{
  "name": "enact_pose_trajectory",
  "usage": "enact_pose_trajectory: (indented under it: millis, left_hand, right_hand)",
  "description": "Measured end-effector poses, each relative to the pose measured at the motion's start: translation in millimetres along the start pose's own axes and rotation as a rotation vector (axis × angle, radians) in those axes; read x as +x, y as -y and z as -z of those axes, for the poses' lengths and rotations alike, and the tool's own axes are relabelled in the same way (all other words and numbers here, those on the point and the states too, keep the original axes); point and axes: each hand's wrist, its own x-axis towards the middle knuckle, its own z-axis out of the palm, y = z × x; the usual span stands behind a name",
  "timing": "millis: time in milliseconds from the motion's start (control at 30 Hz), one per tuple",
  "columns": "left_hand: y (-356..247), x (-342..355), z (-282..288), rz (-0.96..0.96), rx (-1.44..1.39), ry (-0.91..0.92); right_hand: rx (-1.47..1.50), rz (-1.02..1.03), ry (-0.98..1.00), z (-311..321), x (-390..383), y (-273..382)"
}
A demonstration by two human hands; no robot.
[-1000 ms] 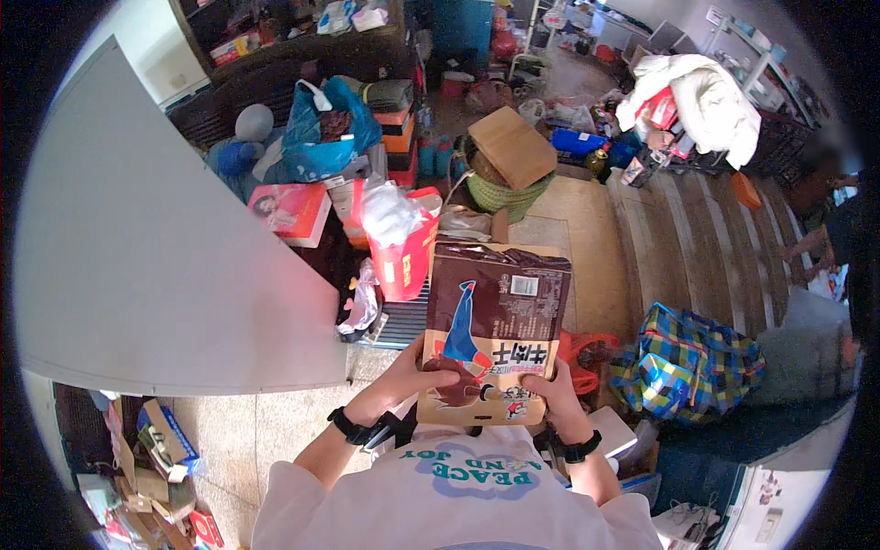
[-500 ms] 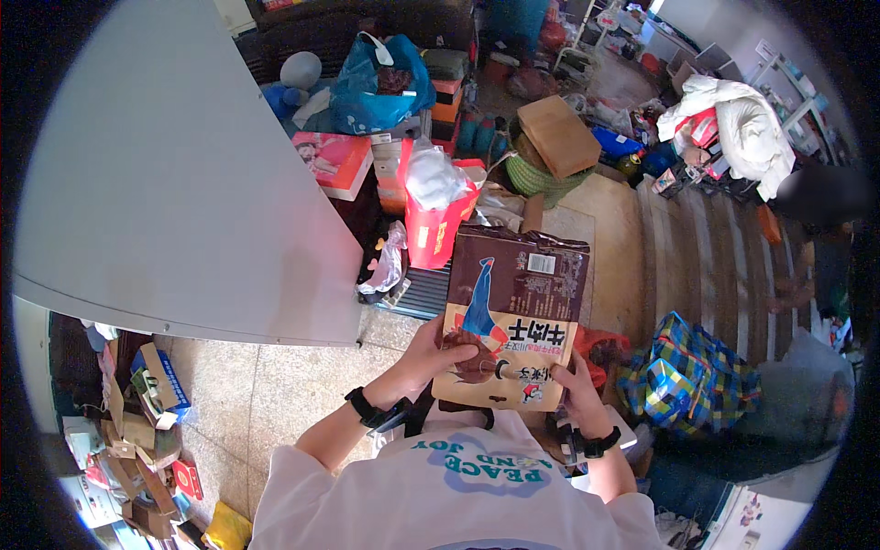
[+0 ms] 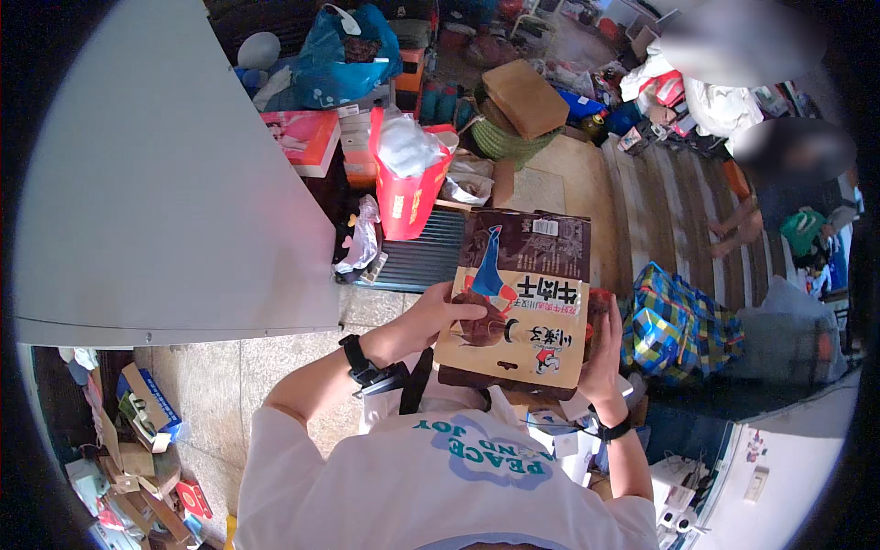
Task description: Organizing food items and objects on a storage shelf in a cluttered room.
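I hold a flat brown and tan food package (image 3: 522,353) with a cartoon printed on it, upside down in view, in front of my white T-shirt. My left hand (image 3: 440,316) grips its left side, thumb over the front. At its right edge my right hand (image 3: 600,362) closes round the side, fingers partly hidden. Behind the package lie a dark ribbed mat (image 3: 403,261) and a red paper bag (image 3: 408,197) stuffed with white plastic.
A large grey panel (image 3: 147,183) fills the left. Boxes (image 3: 137,458) clutter the lower left. A green basket (image 3: 500,137) bears cardboard. A checked bag (image 3: 674,325) lies right, below another person (image 3: 775,206) by a striped surface (image 3: 655,220).
The package has risen in view and my right hand now sits further round its right edge, fingers more upright. The other person at the right shows more, arms stretched over the striped surface.
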Motion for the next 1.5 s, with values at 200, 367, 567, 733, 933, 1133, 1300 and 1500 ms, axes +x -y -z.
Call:
enact_pose_trajectory:
  millis: [200,367,567,733,933,1133,1300,1500]
  left_hand:
    - [-8,1,6,0.127,-0.076,0.159]
    - [-9,5,15,0.177,-0.104,0.224]
    - [-26,8,17,0.162,0.007,0.315]
    - [-28,13,19,0.239,-0.056,0.36]
    - [-47,-1,-3,0.307,-0.1,0.367]
    - [-41,30,-8,0.44,-0.192,0.319]
    - [-10,99,-13,0.35,-0.197,0.367]
    - [-21,187,-73,0.758,-0.29,0.567]
  right_hand:
    - [-0.078,0.076,-0.05,-7,6,15]
    - [-0.044,0.059,0.064,-2,21,29]
    - [-0.016,0.176,-0.019,-4,27,35]
    - [0.04,0.183,0.015,-9,24,35]
    - [0.192,0.071,0.129,1,19,38]
    - [0.233,0.016,-0.089,-8,7,32]
    - [0.334,-0.161,-0.129,10,-3,-5]
    - [0.494,-0.617,-0.506,5,-32,-83]
